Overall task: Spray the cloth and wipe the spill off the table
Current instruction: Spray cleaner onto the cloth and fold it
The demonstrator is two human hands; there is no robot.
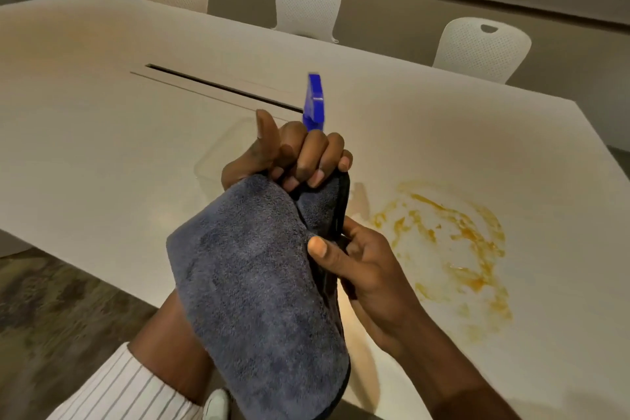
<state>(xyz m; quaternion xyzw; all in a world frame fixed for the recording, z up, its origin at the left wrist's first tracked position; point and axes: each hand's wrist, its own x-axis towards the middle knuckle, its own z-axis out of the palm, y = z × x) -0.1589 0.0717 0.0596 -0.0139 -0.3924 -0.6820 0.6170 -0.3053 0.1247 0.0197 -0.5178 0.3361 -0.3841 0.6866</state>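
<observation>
grey cloth [262, 286] hangs above the table [102, 133] edge, its top gripped by the raised left hand [289, 157], its side pinched by the right hand [361, 266]; orange spill [453, 249] lies just right.

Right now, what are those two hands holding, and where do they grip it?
Both hold the grey cloth: the left hand bunches its top end, the right hand pinches its right edge.
</observation>
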